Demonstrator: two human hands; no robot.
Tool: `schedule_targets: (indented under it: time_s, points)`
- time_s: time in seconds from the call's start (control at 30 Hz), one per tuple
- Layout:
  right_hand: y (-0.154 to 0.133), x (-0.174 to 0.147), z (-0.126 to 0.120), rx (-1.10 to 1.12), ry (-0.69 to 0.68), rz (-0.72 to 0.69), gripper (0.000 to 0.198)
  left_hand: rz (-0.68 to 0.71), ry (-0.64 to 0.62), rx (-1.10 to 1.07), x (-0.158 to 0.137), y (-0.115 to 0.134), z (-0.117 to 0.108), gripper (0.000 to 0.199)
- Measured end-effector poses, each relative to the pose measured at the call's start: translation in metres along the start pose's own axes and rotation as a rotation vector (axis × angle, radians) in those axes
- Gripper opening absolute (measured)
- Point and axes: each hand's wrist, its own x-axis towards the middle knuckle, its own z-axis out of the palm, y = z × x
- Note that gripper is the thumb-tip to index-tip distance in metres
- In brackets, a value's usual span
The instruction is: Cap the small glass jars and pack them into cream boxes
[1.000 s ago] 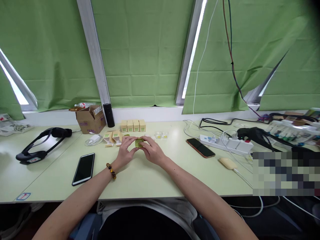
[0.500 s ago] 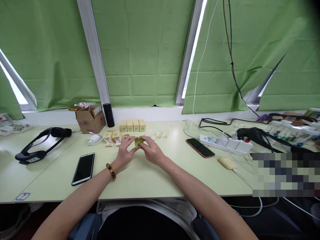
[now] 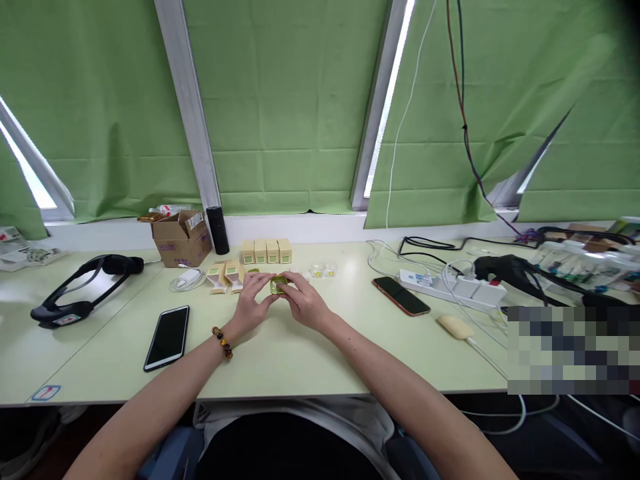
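Observation:
Between both sets of fingertips is a small green square case (image 3: 275, 287), raised over the table. My left hand (image 3: 250, 305) pinches its left side. My right hand (image 3: 306, 304) grips its right side, with a fingertip lying across its middle. Fingers hide much of the case, so I cannot tell whether it is open. Just left of my hands stand two opened cream boxes, the nearer-left box (image 3: 217, 278) and its neighbour (image 3: 234, 274). Beyond is a row of several closed cream boxes (image 3: 266, 252). Two clear plastic holders (image 3: 323, 270) with yellow inside lie to the right.
A phone (image 3: 167, 338) lies left of my forearm and another phone (image 3: 401, 296) on the right. A power strip (image 3: 453, 288) with cables sits beyond it, near a beige mouse (image 3: 455, 327). A headset (image 3: 85, 290), cardboard box (image 3: 181, 239) and black cylinder (image 3: 217, 230) stand left.
A fingertip of my right hand has come over the middle of the green case, covering more of its face. Both hands otherwise stay in place.

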Motion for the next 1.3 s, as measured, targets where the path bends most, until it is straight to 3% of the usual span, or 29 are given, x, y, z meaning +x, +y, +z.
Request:
schedule_targets:
  time_s: [0.2,0.33,0.47,0.6,1.03,1.3]
  points:
    - [-0.003,0.000,0.001,0.127,0.050,0.138,0.023,-0.032,-0.029,0.013,0.000,0.002,0.000,0.050]
    - [-0.003,0.002,0.003,0.354,0.115,0.429,0.022,-0.061,-0.049,0.023,0.000,0.006,-0.002,0.053]
    - [0.001,0.001,0.007,0.594,0.064,0.759,0.042,-0.050,-0.071,0.076,0.000,0.008,-0.003,0.053]
    - [0.004,-0.001,0.014,0.786,0.033,0.915,0.056,-0.006,-0.106,0.124,-0.001,0.007,-0.002,0.054]
    - [-0.003,0.002,0.015,0.910,-0.053,1.000,0.063,0.024,-0.066,0.150,-0.002,0.002,0.004,0.043]
    - [0.002,-0.004,0.020,0.964,-0.075,0.968,0.055,-0.203,-0.092,-0.031,-0.002,-0.003,0.007,0.041]
